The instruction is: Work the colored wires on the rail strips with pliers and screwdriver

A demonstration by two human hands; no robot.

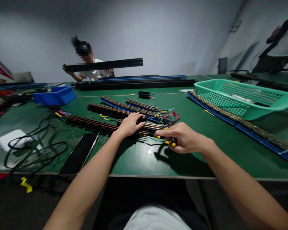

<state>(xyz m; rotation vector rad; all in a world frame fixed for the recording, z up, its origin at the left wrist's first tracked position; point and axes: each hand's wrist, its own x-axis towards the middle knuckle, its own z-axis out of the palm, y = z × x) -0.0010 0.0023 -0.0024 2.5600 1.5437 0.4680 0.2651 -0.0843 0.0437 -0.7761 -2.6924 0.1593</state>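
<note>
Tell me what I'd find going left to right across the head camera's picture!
White box → dark phone → left hand, resting on dark strips → right hand, holding a tool with yellow parts → green basket.

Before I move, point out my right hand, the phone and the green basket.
Right hand (186, 138): head view, on the back of the hand.
Phone (79, 152): head view, mid-screen.
Green basket (249, 112): head view, on its outer wall.

Middle strips left of basket
</note>
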